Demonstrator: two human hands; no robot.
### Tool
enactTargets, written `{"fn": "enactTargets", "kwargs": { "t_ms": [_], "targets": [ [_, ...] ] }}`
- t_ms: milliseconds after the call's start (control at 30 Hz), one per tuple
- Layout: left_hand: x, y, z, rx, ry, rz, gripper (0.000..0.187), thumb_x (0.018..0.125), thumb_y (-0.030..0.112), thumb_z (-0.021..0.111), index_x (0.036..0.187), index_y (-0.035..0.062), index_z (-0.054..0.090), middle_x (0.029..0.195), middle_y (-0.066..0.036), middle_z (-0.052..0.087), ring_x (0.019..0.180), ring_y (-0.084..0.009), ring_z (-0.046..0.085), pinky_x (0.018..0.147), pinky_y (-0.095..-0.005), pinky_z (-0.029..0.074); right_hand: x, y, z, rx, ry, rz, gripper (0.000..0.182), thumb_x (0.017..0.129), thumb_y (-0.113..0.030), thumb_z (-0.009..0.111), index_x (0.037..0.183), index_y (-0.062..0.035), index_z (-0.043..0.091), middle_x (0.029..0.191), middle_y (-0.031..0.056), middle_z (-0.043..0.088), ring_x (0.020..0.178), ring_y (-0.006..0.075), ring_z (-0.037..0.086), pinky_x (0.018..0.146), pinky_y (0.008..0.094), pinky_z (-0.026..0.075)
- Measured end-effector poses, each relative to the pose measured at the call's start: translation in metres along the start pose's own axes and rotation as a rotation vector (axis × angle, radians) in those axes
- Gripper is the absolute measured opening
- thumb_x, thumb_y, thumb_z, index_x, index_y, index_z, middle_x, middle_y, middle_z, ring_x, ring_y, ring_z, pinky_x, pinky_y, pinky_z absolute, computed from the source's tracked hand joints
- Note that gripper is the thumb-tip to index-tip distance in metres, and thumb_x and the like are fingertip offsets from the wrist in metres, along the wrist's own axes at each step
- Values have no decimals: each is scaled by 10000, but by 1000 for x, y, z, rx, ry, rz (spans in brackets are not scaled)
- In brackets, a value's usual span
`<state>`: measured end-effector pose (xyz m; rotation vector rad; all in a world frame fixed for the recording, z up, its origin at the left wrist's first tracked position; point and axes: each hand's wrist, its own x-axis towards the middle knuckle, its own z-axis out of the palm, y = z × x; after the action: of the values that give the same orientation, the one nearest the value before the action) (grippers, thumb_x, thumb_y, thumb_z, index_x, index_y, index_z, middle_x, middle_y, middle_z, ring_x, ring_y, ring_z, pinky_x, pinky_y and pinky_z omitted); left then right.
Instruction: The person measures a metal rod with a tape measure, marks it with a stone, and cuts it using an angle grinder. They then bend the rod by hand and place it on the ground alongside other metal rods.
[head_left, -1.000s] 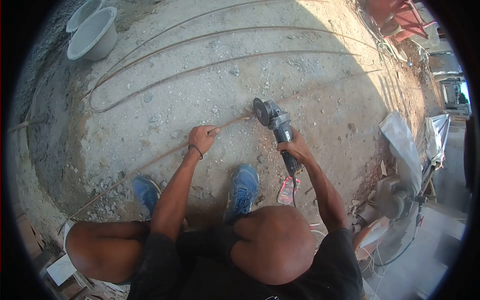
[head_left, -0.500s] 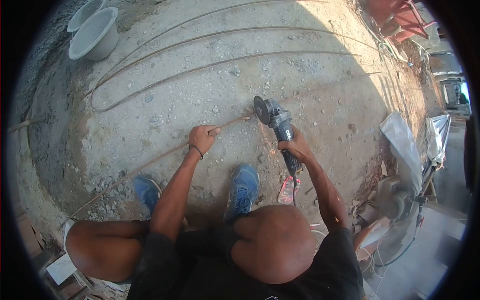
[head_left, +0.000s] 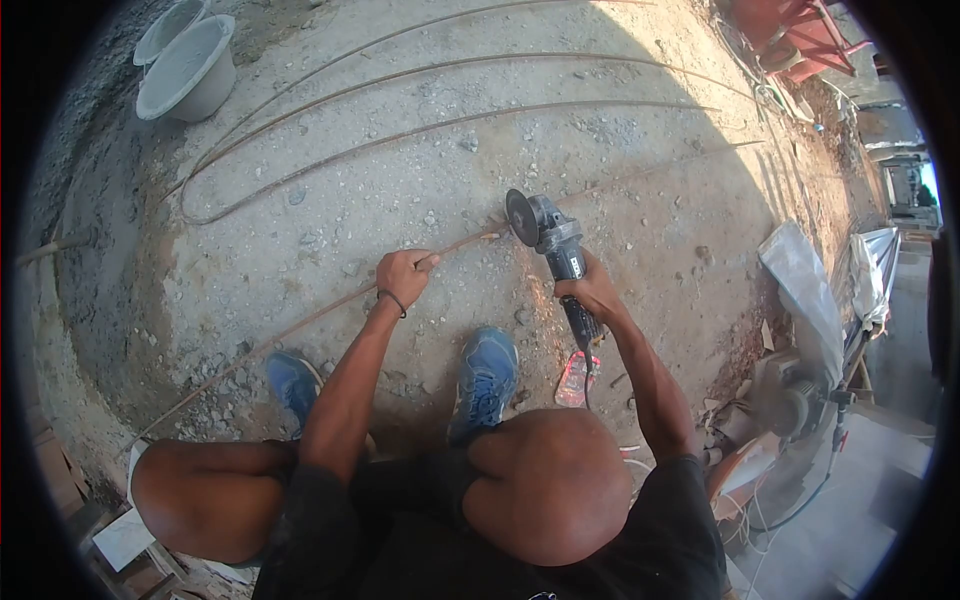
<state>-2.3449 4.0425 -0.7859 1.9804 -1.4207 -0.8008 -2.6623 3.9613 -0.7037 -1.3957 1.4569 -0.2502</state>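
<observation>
My left hand [head_left: 404, 274] is closed around a long thin steel rebar rod [head_left: 320, 318], which runs from the lower left up to the right across the ground. In my right hand [head_left: 590, 290] is a black angle grinder [head_left: 566, 262], gripped by its body with the cord trailing down. The grinder's dark cutting disc [head_left: 521, 217] meets the rod, a short way right of my left hand. Faint orange sparks streak downward from the disc toward my right forearm and the ground.
Several bent rods [head_left: 450, 66] lie on the rough concrete ahead. Two grey buckets [head_left: 190, 75] stand at upper left. A red wheelbarrow [head_left: 800, 40] is at upper right. A motor [head_left: 795, 408], hose and plastic sheeting [head_left: 800, 290] are at right. A pink flip-flop [head_left: 577, 380] lies by my right shoe [head_left: 484, 385].
Both hands and the grinder stay nearly in place. The spark streaks below the disc look a little different.
</observation>
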Motion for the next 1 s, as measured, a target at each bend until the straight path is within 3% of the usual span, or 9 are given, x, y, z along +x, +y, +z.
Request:
{"fn": "enactTargets", "kwargs": {
  "t_ms": [1000],
  "targets": [
    [2, 4, -4, 2, -23, -54, 253, 809, 370, 711, 897, 136, 744, 712, -125, 659, 638, -284, 637, 595, -363, 469, 1, 6, -1, -14, 2, -22, 646, 571, -200, 728, 1162, 9, 572, 896, 93, 645, 792, 198, 607, 753, 324, 487]
  ]
}}
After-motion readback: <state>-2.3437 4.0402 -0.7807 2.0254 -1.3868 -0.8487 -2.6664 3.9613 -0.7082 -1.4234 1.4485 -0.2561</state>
